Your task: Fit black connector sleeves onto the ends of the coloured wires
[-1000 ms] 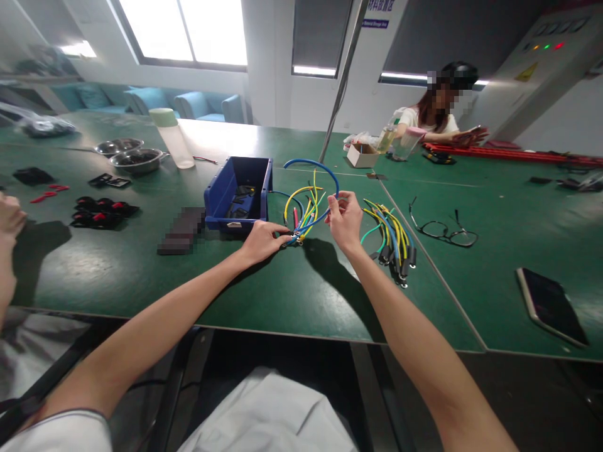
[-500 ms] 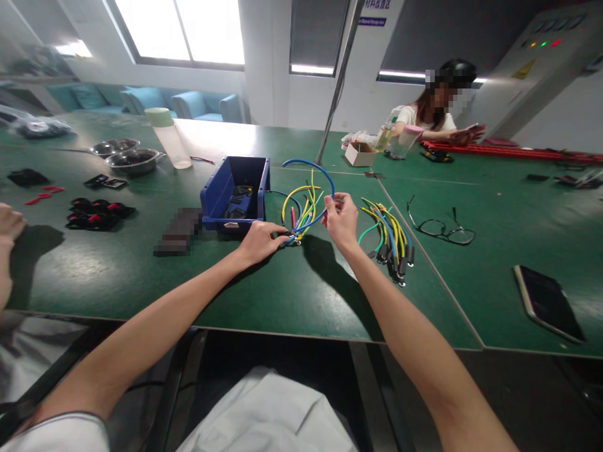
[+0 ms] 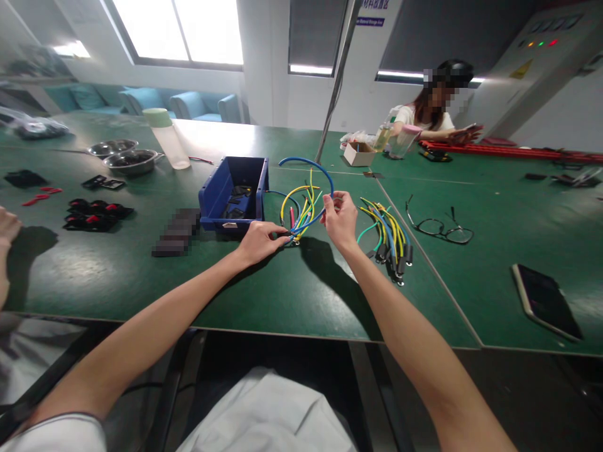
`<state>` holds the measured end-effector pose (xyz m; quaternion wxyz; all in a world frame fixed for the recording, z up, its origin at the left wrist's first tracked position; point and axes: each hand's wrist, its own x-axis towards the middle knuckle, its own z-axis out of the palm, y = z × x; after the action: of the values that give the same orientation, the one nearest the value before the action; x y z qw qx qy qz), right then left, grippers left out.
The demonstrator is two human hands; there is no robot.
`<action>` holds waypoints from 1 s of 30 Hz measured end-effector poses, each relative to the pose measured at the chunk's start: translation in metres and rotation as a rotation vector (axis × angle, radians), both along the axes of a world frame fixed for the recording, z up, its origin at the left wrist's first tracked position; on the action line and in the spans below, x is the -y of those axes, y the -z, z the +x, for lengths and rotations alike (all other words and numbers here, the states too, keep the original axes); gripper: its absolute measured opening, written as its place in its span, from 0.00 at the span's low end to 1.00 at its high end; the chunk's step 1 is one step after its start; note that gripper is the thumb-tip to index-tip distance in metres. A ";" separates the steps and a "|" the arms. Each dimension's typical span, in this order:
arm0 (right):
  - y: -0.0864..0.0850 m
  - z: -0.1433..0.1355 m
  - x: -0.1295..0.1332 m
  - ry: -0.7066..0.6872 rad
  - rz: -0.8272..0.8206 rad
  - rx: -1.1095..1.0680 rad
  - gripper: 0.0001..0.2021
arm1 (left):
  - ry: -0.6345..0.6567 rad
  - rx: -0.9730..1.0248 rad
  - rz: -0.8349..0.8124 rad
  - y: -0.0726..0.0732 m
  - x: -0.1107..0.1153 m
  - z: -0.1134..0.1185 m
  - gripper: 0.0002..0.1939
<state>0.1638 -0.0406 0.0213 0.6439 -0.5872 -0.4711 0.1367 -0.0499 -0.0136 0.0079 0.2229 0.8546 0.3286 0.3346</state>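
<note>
Head cam: blue wire point(image 3: 331, 179) is btwn the hands, low end at the L hand point(image 3: 261, 243), bowing out to the R hand point(image 3: 341, 216), then up n back left to a loose tip. No straight long axis, basically a C open to the left. R hand's pinched nearly closed on it partway along, so it's nearer the tip along the wire. L fingertips nearly together, prob gripping the dark low end. Bin point(image 3: 207, 210) sits beyond L hand, fwiw.
</note>
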 end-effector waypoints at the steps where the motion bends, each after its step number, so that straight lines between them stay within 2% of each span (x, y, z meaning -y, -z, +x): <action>1: 0.000 0.000 0.000 0.001 -0.007 -0.008 0.20 | -0.001 0.000 -0.001 0.000 0.000 0.000 0.11; 12: 0.001 0.002 -0.001 -0.004 -0.011 -0.002 0.19 | 0.038 0.002 -0.090 0.001 0.001 0.000 0.14; 23: 0.001 0.004 -0.002 -0.011 -0.046 -0.049 0.19 | 0.015 0.041 -0.004 -0.002 0.002 0.000 0.13; 26: 0.002 0.005 -0.003 -0.012 -0.079 -0.065 0.19 | 0.032 0.029 -0.052 -0.002 0.002 0.000 0.13; 30: 0.003 0.005 -0.003 -0.030 -0.106 -0.073 0.19 | 0.058 0.002 -0.208 -0.002 0.003 0.001 0.15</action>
<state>0.1684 -0.0372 0.0182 0.6265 -0.6078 -0.4483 0.1926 -0.0493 -0.0164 0.0098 0.3202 0.8358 0.3363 0.2929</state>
